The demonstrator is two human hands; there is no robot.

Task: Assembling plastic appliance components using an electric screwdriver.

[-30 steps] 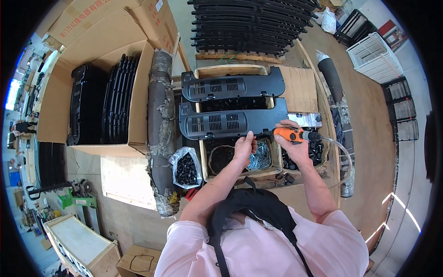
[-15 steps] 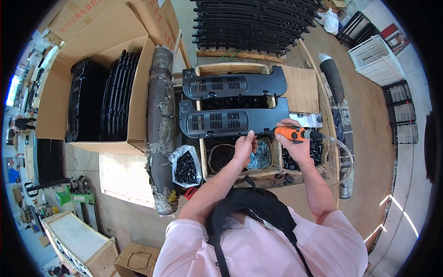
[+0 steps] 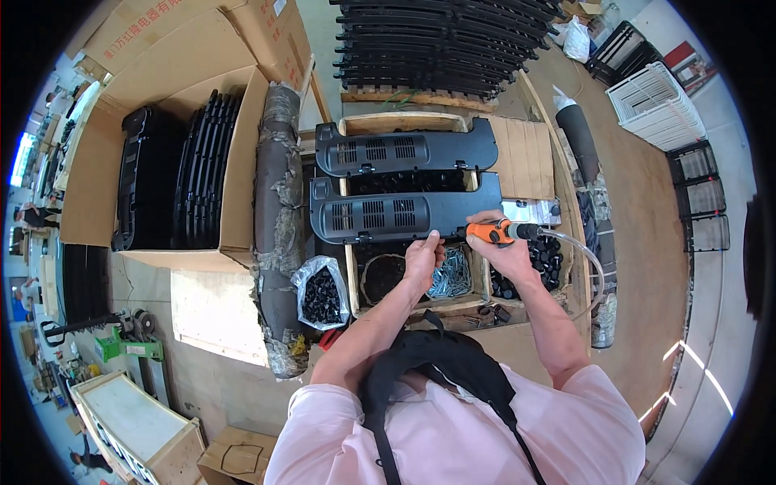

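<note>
Two black plastic panels with slotted vents lie one behind the other across a wooden box; the nearer panel (image 3: 380,217) is in front of me, the farther panel (image 3: 453,145) behind it. At the nearer panel's front edge, my left hand (image 3: 420,257) has its thumb on the rim and its fingers curled below. My right hand (image 3: 509,249) is wrapped round an orange power screwdriver (image 3: 490,234) with a clear hose at its back end. The screwdriver's nose points left, at the nearer panel's front edge. Its tip is too small to make out.
Below the panels, box compartments hold silver screws (image 3: 450,273) and black parts (image 3: 546,260). A clear bag of small black parts (image 3: 322,295) is to the left. Beyond a wrapped roller (image 3: 279,194), a carton (image 3: 89,178) holds more panels. Stacked black frames (image 3: 440,48) stand behind.
My right hand has moved left with the screwdriver, bringing its nose over the nearer panel's front edge. My left hand keeps its place at that edge.
</note>
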